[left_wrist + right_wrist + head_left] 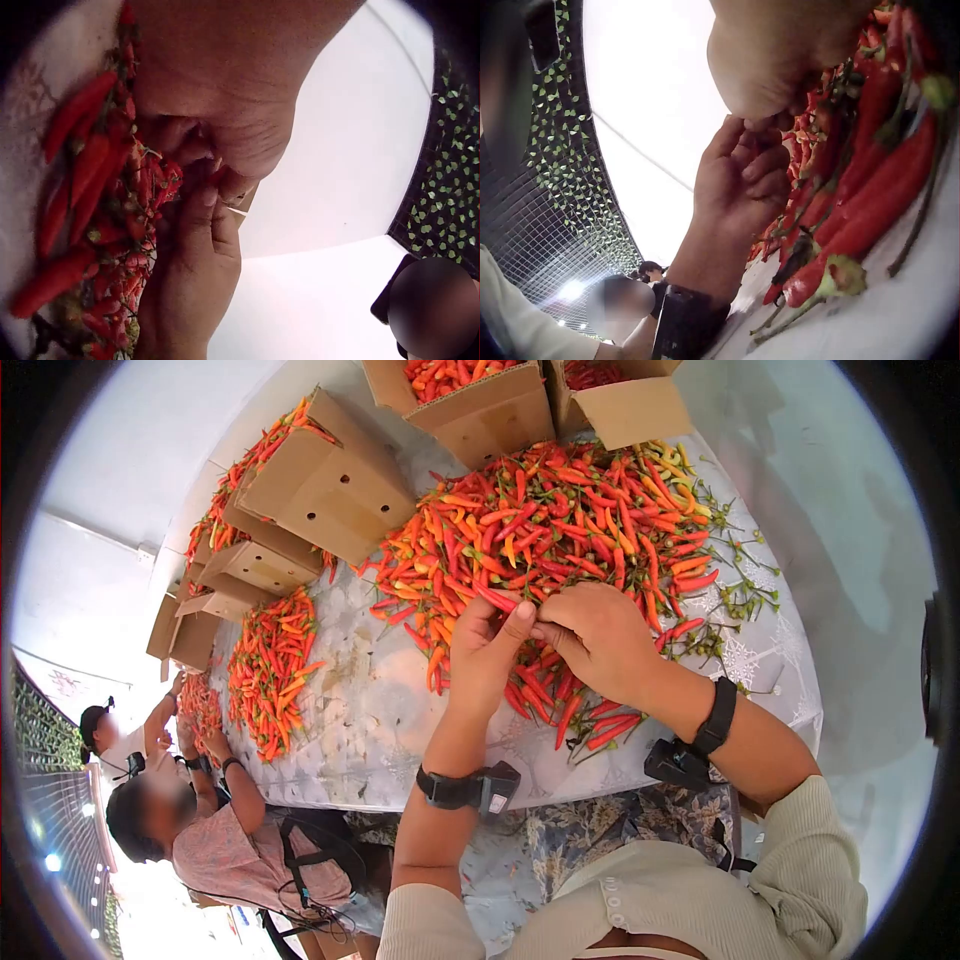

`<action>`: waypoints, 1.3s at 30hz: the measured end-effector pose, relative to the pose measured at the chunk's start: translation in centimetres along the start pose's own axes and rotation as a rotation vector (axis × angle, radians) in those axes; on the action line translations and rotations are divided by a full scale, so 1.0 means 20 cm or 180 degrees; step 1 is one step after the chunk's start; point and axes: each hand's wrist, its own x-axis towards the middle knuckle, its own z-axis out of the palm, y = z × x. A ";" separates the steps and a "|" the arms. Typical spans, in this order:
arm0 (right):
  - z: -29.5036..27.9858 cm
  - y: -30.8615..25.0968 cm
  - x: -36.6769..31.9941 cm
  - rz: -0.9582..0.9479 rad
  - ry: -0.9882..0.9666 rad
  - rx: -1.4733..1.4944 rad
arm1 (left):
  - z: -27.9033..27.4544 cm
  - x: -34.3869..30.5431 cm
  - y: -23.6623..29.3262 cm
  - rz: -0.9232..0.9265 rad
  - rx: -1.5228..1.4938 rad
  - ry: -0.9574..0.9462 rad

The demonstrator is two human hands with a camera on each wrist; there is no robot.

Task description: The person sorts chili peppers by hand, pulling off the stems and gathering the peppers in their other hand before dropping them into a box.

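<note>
Over the near side of a large heap of red and orange chili peppers [560, 520], both hands meet fingertip to fingertip. My left hand [482, 660] holds a red chili pepper [494, 598] between thumb and fingers, its body lying across the fingers. At the end of that pepper, my right hand [605, 640] pinches with thumb and curled forefinger. The stem end is hidden by the fingertips. In the right wrist view, loose red peppers [885, 195] with green stems lie beside the hands on the pale tablecloth.
Plucked green stems [745, 600] are scattered to the heap's right. Cardboard boxes [335, 480] filled with peppers stand along the far side and left. A smaller pepper pile [272, 670] lies at left, near two other people [235, 860] working at the table [365, 760].
</note>
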 end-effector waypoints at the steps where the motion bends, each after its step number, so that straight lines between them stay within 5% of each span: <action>1: 0.00 0.00 0.00 -0.0043 -0.0009 -0.0027 | -0.01 0.00 0.00 -0.0066 -0.0041 -0.0024; 19: -0.02 -0.03 0.00 -0.0458 -0.0115 0.0133 | -0.03 -0.02 0.06 -0.0708 -0.0306 -0.0073; 24: -0.03 -0.03 0.01 -0.0767 -0.0202 0.0126 | -0.11 0.03 0.01 -0.0779 -0.1535 -0.0308; 30: -0.04 0.06 0.05 -0.0023 0.0565 -0.1099 | -0.13 0.04 0.02 -0.0628 -0.1446 -0.0153; 33: -0.05 0.13 0.04 0.0018 0.0523 -0.1956 | -0.13 0.04 0.00 -0.0661 -0.1471 -0.0285; 39: -0.04 0.15 0.02 0.0123 0.0318 -0.2125 | -0.09 0.04 -0.01 -0.0627 -0.1388 -0.0119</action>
